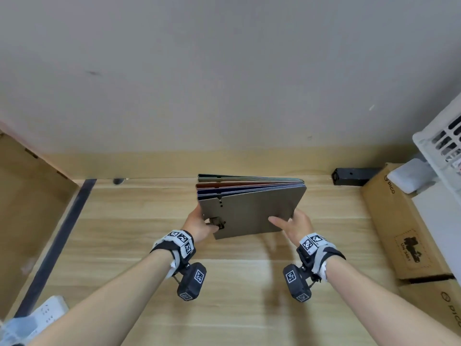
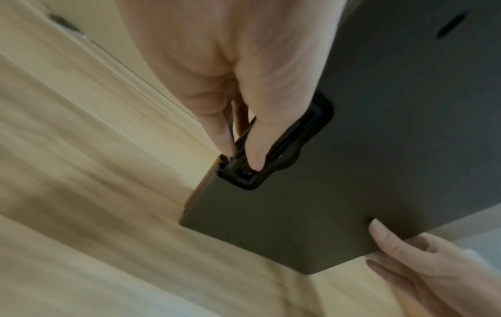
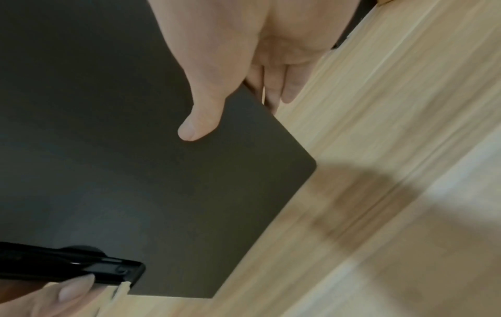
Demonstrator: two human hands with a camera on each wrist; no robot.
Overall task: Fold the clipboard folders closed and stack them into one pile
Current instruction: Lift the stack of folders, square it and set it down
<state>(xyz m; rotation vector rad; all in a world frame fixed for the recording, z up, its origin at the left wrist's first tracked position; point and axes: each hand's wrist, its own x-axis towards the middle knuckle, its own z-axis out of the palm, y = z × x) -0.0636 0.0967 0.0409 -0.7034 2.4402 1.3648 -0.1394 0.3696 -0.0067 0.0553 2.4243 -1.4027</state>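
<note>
A pile of closed clipboard folders point(image 1: 249, 182) in several colours lies at the back of the wooden desk, near the wall. On top, a grey folder point(image 1: 252, 211) is held tilted, its near edge raised. My left hand point(image 1: 202, 223) grips its left edge at the black metal clip point(image 2: 273, 150), thumb on the clip and fingers below. My right hand point(image 1: 291, 224) pinches the near right corner, thumb point(image 3: 198, 122) flat on the cover point(image 3: 108, 150) and fingers underneath. The folder's underside is hidden.
The wooden desk point(image 1: 224, 295) stretches toward me. Cardboard boxes point(image 1: 409, 231) line the right side, with a white basket point(image 1: 444, 143) above them. A black bracket point(image 1: 349, 177) sits at the back right. A white power strip point(image 1: 47, 310) lies front left.
</note>
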